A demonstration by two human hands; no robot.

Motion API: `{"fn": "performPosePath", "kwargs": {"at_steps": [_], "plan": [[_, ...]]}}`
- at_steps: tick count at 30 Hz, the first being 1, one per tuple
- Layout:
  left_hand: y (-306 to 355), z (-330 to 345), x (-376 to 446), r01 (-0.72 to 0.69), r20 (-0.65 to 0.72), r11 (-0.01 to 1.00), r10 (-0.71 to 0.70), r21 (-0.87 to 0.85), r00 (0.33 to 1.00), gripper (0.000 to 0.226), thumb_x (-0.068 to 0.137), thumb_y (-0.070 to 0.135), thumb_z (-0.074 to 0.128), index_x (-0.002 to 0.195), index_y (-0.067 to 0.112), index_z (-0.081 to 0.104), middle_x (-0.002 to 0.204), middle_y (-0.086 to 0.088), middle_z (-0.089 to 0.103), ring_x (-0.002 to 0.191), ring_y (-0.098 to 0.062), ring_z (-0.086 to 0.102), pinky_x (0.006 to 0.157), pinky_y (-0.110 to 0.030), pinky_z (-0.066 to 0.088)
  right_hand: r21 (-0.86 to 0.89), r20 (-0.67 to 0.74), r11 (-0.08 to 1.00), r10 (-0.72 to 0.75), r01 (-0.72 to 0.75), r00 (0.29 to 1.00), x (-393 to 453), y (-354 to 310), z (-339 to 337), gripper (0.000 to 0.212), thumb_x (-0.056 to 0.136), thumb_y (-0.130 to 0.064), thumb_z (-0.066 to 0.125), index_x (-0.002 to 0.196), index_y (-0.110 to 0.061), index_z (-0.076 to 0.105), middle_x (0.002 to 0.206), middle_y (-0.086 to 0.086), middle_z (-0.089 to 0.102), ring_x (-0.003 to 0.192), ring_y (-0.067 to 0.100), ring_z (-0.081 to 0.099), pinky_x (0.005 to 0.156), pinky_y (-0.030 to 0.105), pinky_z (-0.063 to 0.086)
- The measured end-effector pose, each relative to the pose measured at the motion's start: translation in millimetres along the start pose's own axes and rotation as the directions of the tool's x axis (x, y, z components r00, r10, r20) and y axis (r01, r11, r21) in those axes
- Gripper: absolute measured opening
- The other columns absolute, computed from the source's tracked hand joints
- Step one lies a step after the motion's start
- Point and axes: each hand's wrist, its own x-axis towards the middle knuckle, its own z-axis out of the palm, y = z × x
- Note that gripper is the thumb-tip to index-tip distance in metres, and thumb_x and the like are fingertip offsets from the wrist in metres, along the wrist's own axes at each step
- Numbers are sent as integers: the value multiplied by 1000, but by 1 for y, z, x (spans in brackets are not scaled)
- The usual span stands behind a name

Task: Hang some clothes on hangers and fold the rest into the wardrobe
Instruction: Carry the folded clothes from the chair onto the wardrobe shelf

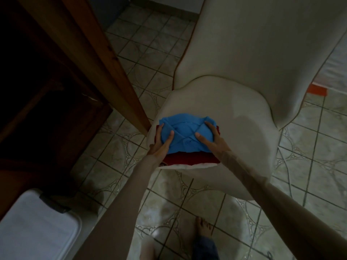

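Observation:
A folded blue polo shirt (pixel 185 132) lies on top of a folded dark red garment (pixel 189 158), with a white garment (pixel 185 166) showing at the bottom of the stack. The stack sits at the front left of a cream chair seat (pixel 234 117). My left hand (pixel 163 142) grips the stack's left side, thumb on top of the blue shirt and fingers round the edge. My right hand (pixel 210 139) grips the right side the same way. The undersides of both hands are hidden.
An open wooden wardrobe door (pixel 97 59) stands at the left, its edge close to the chair. The dark wardrobe interior (pixel 37 81) lies further left. A white plastic bin lid (pixel 37 228) is at the bottom left. My bare foot (pixel 203 228) stands on the tiled floor.

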Motion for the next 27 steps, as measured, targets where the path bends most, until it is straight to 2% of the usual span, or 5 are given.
{"fn": "performPosePath", "kwargs": {"at_steps": [11, 15, 17, 21, 27], "plan": [[-47, -60, -100, 125, -128, 951, -167, -284, 978, 53, 99, 33, 36, 148, 26, 17, 152, -8, 27, 132, -28, 37, 91, -28, 39, -103, 206, 994, 64, -43, 976, -65, -21, 78, 84, 37, -88, 58, 115, -62, 38, 139, 10, 36, 122, 32, 43, 104, 43, 41], [-42, -137, -144, 61, -248, 934, -156, -351, 956, 72, 88, 55, 46, 146, 19, 23, 144, 1, 31, 130, -19, 34, 92, -19, 30, -110, 294, 993, -3, 37, 956, -89, -76, 140, 76, 60, -75, 63, 128, -54, 36, 142, 8, 34, 125, 30, 41, 102, 37, 41], [-32, -185, -164, -5, -327, 968, -80, -252, 941, 59, 96, 40, 44, 146, 15, 24, 135, 4, 33, 129, -15, 32, 87, -7, 28, -85, 310, 991, -72, 103, 948, -100, -117, 171, 69, 64, -74, 63, 125, -57, 35, 143, 6, 34, 126, 29, 41, 103, 34, 38], [-15, -276, -198, -38, -406, 984, -36, -172, 913, 56, 95, 47, 43, 146, 33, 22, 147, -3, 32, 134, -26, 34, 104, -30, 34, -52, 337, 977, -179, 208, 924, -120, -199, 223, 67, 72, -63, 63, 131, -52, 33, 150, 9, 23, 131, 33, 33, 110, 44, 32], [33, -363, -256, -177, -500, 965, 57, -196, 864, 56, 97, 45, 38, 147, 35, 16, 149, -6, 30, 132, -27, 37, 93, -24, 35, -11, 353, 918, -368, 397, 860, -172, -308, 268, 66, 78, -54, 62, 136, -43, 33, 150, 7, 25, 132, 29, 33, 112, 42, 29]]}}
